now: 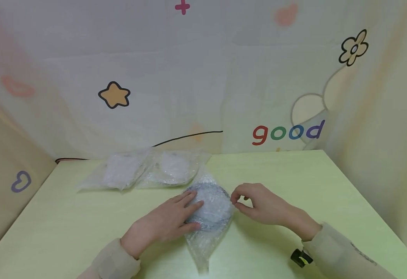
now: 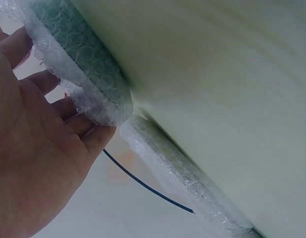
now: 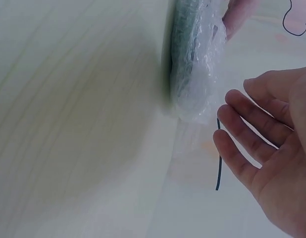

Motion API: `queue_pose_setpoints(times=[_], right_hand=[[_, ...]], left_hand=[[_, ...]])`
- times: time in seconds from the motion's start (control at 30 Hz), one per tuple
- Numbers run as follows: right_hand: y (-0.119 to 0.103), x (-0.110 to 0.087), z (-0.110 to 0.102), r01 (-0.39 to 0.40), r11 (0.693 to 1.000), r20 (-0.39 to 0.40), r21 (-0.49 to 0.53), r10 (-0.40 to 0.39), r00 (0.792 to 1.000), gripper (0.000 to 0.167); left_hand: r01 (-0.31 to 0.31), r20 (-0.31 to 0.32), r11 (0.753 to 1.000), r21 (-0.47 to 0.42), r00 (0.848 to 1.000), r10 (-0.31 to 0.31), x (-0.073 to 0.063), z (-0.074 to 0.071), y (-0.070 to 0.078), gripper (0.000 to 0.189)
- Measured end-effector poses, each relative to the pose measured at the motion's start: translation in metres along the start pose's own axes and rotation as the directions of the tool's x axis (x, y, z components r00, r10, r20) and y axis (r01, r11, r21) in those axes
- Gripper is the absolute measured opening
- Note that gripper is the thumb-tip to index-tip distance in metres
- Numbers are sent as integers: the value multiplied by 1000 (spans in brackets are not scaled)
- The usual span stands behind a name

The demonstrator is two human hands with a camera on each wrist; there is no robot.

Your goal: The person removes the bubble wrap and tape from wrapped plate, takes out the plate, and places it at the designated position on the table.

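Note:
A round, dark-rimmed thing in bubble wrap [image 1: 214, 205] lies on the table, its clear wrap tapering to a point at the front and back. My left hand [image 1: 166, 217] rests on its left side with the fingers spread over the top. In the left wrist view the bubble wrap [image 2: 86, 54] looks thick and greenish underneath, and the fingertips touch its upper side. At the right edge of the bundle is my right hand [image 1: 264, 205], fingers loosely bent. The right wrist view shows those fingers [image 3: 249, 131] slightly apart from the wrap [image 3: 197, 64], with nothing held.
Two more bubble-wrapped packages lie at the back left: a whitish squarish one [image 1: 121, 170] and a rounder one [image 1: 175, 166] beside it. The pale green table [image 1: 294, 178] ends at a printed cloth backdrop [image 1: 189, 85]. A small black device [image 1: 301, 257] hangs at the right sleeve.

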State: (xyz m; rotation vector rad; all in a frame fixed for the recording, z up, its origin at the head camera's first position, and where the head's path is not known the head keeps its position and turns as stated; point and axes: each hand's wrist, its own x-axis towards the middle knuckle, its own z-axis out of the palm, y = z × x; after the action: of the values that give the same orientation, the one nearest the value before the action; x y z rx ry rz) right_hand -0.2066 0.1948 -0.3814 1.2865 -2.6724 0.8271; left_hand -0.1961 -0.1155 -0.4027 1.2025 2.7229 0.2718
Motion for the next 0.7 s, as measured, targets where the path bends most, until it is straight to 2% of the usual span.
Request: queue_pose_setpoints(times=[0.23,0.7], right_hand=[[8,-11,-6,-20,1000,-11,15,20,1000,13],[15,-26,-13,-51,996,27,68,49,998,16]], left_hand=[[8,19,1000,-13,1000,-8,1,-1,0,66],[13,23,1000,-17,1000,-13,1,-4,1,66]])
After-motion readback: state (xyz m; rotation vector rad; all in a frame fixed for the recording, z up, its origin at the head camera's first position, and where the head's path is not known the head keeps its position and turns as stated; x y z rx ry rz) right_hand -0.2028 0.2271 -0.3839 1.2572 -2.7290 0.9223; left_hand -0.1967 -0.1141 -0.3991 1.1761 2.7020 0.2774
